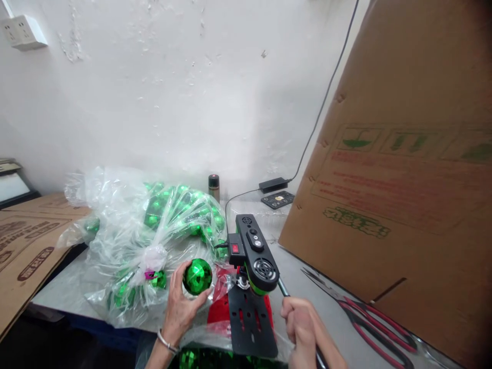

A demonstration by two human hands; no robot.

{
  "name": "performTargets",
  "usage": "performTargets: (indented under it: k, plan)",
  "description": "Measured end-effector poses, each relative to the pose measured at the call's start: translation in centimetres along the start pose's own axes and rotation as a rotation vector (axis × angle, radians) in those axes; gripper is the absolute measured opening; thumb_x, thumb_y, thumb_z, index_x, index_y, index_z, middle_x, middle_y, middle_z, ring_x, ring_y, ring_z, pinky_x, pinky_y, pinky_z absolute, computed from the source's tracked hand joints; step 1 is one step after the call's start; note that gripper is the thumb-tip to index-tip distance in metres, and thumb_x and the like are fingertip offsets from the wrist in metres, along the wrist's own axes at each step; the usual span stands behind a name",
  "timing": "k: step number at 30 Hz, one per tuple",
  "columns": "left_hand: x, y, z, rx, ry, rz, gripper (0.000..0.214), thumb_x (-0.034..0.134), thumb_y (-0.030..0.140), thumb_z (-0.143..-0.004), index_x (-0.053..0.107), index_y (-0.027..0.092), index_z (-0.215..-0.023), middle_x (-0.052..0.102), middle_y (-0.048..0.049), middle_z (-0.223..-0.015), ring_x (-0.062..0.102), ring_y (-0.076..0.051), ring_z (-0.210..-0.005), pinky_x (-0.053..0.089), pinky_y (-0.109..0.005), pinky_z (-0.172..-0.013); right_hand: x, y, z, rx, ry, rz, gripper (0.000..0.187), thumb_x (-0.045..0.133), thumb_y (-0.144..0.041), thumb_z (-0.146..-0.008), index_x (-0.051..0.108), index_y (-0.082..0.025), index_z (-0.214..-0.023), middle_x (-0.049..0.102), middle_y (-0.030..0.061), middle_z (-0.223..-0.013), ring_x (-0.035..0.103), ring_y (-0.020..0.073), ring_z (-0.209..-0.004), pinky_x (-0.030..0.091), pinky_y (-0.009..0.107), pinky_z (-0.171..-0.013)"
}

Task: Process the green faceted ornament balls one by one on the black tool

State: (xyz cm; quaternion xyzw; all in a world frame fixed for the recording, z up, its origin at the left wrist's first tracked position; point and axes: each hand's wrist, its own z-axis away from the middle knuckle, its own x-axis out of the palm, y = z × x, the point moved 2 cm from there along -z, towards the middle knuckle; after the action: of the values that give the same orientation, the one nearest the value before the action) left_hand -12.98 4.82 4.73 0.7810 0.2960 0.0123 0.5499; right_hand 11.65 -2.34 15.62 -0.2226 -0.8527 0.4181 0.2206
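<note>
My left hand [180,306] is closed around a shiny green mirror ball [198,277], fingers behind it and thumb below. A bracelet circles the left wrist. To its right stands a black device [258,254] with round grilles and a red switch, above a slotted black base plate [252,325]. My right hand [305,330] is wrapped around a thin metal rod [283,288] beside the device; its far end is hidden behind the device. Red material [220,307] lies under the base plate. More green balls [190,359] show in clear plastic at the bottom edge.
Clear plastic bags [126,241] of green balls cover the table's left side. Red-handled scissors [369,328] lie at right, before a large cardboard box [400,174]. A dark-capped bottle [214,187] and a power adapter [274,184] with its cable stand near the wall. Flattened cardboard [34,241] lies far left.
</note>
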Motion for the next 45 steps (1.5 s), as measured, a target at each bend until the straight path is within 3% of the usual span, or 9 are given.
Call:
performTargets:
  k: [5, 10, 15, 21, 25, 31, 35, 38, 45]
  plan:
    - [1.0, -0.2, 4.3, -0.136, -0.076, 0.168, 0.085, 0.094, 0.067, -0.076, 0.069, 0.023, -0.144, 0.071, -0.0181, -0.151, 0.067, -0.045, -0.146, 0.054, -0.063, -0.126, -0.6, 0.5, -0.5, -0.12, -0.081, 0.016, 0.052, 0.062, -0.036, -0.115, 0.055, -0.023, -0.065, 0.054, 0.0002, -0.064, 0.058, 0.0176, -0.065, 0.04, 0.032, -0.061]
    - [2.4, 0.0, 6.8, -0.211, -0.076, 0.202, 0.094, 0.097, 0.066, -0.072, 0.064, 0.022, -0.149, 0.066, -0.0209, -0.161, 0.057, -0.049, -0.158, 0.041, -0.069, -0.136, -0.5, 0.6, -0.6, -0.185, -0.079, 0.029, 0.05, 0.058, -0.029, -0.116, 0.054, -0.023, -0.067, 0.054, -0.0012, -0.064, 0.057, 0.0152, -0.064, 0.039, 0.03, -0.06]
    - [2.7, -0.3, 8.7, -0.326, -0.151, 0.248, 0.098, 0.097, 0.066, -0.071, 0.063, 0.022, -0.152, 0.066, -0.0197, -0.163, 0.058, -0.047, -0.158, 0.046, -0.061, -0.135, -0.3, 0.3, -0.5, -0.182, -0.055, 0.041, 0.051, 0.059, -0.03, -0.116, 0.054, -0.023, -0.065, 0.055, -0.0008, -0.065, 0.057, 0.0161, -0.064, 0.04, 0.03, -0.06]
    - [1.9, -0.8, 10.0, -0.426, -0.255, 0.399, 0.096, 0.099, 0.061, -0.074, 0.065, 0.021, -0.154, 0.072, -0.0175, -0.159, 0.069, -0.043, -0.149, 0.063, -0.046, -0.12, -0.3, -0.2, -0.8, -0.212, -0.065, 0.039, 0.048, 0.057, -0.025, -0.116, 0.053, -0.023, -0.068, 0.054, -0.0021, -0.064, 0.057, 0.0145, -0.064, 0.038, 0.029, -0.059]
    - [2.4, 0.5, 10.2, -0.586, -0.233, 0.593, 0.086, 0.089, 0.07, -0.085, 0.067, 0.025, -0.155, 0.073, -0.0145, -0.16, 0.067, -0.041, -0.151, 0.062, -0.049, -0.122, -0.3, -0.3, -0.8, -0.22, -0.072, 0.053, 0.048, 0.056, -0.024, -0.116, 0.053, -0.023, -0.069, 0.054, -0.0025, -0.065, 0.057, 0.0142, -0.065, 0.038, 0.029, -0.059]
    - [5.3, 1.6, 9.9, -0.829, -0.17, 0.803, 0.076, 0.073, 0.086, -0.092, 0.078, 0.026, -0.139, 0.082, -0.0149, -0.145, 0.077, -0.039, -0.137, 0.068, -0.055, -0.11, -0.4, -0.1, -0.5, -0.22, -0.105, 0.049, 0.045, 0.053, -0.019, -0.116, 0.052, -0.023, -0.072, 0.053, -0.0031, -0.066, 0.059, 0.0134, -0.067, 0.042, 0.027, -0.061]
    - [6.3, 1.5, 9.1, -0.74, -0.206, 0.683, 0.08, 0.07, 0.086, -0.095, 0.071, 0.025, -0.146, 0.081, -0.0158, -0.144, 0.079, -0.036, -0.133, 0.068, -0.05, -0.108, -0.4, -0.3, -0.7, -0.237, -0.128, 0.051, 0.043, 0.05, -0.016, -0.116, 0.052, -0.023, -0.074, 0.055, -0.0029, -0.068, 0.06, 0.0126, -0.066, 0.042, 0.027, -0.06]
    - [6.6, 1.7, 8.5, -0.595, -0.206, 0.493, 0.086, 0.078, 0.086, -0.088, 0.067, 0.023, -0.146, 0.081, -0.0166, -0.141, 0.078, -0.037, -0.132, 0.065, -0.049, -0.11, -0.2, -0.8, -1.3, -0.257, -0.136, 0.042, 0.043, 0.05, -0.015, -0.117, 0.052, -0.023, -0.075, 0.055, -0.0031, -0.068, 0.059, 0.0123, -0.064, 0.043, 0.026, -0.059]
    - [7.9, 2.1, 8.6, -0.369, -0.216, 0.274, 0.086, 0.092, 0.071, -0.074, 0.066, 0.022, -0.14, 0.075, -0.0191, -0.147, 0.068, -0.045, -0.144, 0.051, -0.062, -0.126, 0.1, -2.1, -2.8, -0.248, -0.191, 0.064, 0.042, 0.049, -0.016, -0.118, 0.056, -0.023, -0.077, 0.057, -0.003, -0.069, 0.058, 0.0112, -0.061, 0.044, 0.025, -0.056]
